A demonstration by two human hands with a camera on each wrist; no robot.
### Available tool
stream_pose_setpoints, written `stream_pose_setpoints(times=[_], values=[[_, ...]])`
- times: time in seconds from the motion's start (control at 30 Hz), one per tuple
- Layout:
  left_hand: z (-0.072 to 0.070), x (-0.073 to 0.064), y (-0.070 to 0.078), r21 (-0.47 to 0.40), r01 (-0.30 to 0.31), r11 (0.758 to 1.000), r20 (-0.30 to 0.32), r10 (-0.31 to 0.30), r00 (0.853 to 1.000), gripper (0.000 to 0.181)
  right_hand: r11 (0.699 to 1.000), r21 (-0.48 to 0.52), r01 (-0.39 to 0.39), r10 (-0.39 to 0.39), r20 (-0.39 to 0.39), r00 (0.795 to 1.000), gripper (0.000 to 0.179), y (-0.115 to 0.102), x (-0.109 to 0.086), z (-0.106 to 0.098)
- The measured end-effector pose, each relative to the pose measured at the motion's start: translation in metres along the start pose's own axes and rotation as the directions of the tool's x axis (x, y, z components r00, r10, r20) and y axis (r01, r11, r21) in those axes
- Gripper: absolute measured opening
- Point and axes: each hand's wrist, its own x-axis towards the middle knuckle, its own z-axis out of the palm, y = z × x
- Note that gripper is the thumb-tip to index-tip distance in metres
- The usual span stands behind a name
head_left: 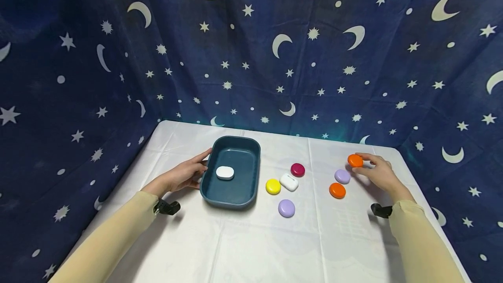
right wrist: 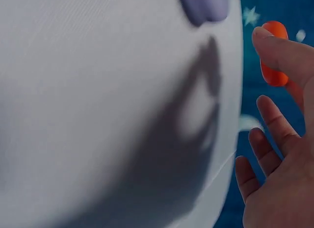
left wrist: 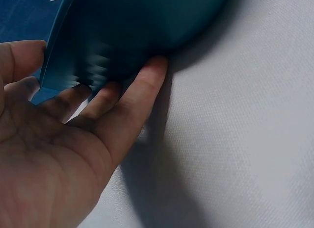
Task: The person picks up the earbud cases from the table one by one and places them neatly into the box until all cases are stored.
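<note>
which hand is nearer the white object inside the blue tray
Left. The left hand touches the blue tray, left of the white object; the right hand is far right, pinching an orange disc.

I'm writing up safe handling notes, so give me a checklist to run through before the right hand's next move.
1. Right hand has the orange disc pinched: ok, between thumb and finger.
2. Disc lifted off the white table: ok, it shows raised in the right wrist view.
3. Left hand touching the tray: ok, fingers at its outer side.
4. Tray held firmly: cannot tell from stills.
5. Bare floor left in the tray: ok, around the white oval piece.
6. Nothing lying between right hand and tray: not ok, the crimson disc is among the pieces there.
</note>
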Motion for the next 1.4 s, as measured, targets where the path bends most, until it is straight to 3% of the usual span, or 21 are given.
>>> stream_pose_setpoints(times=[0.2,0.43,0.83,1.2,1.4], values=[[0.0,-0.001,0.0,0.003,0.003,1.0,-0.006,-0.003,1.0,0.076,0.988,-0.016,0.154,-0.154,-0.001,0.988,0.077,-0.04,0.002,0.007],[0.0,0.0,0.0,-0.002,0.001,1.0,-0.003,-0.001,1.0,0.076,0.956,-0.025,0.291,-0.29,0.017,0.957,0.067,-0.091,0.003,0.025],[0.0,-0.001,-0.002,0.005,-0.015,1.0,0.009,0.015,1.0,0.075,0.918,0.058,0.393,-0.396,0.096,0.913,0.057,-0.157,0.001,0.067],[0.0,-0.001,-0.001,0.017,-0.003,1.0,-0.02,0.003,1.0,0.074,0.834,0.082,0.546,-0.552,0.151,0.82,0.056,-0.212,0.003,0.117],[0.0,-0.001,-0.001,0.003,-0.002,1.0,-0.024,0.002,1.0,0.075,0.812,0.046,0.582,-0.578,0.201,0.791,0.058,-0.232,0.006,0.144]])
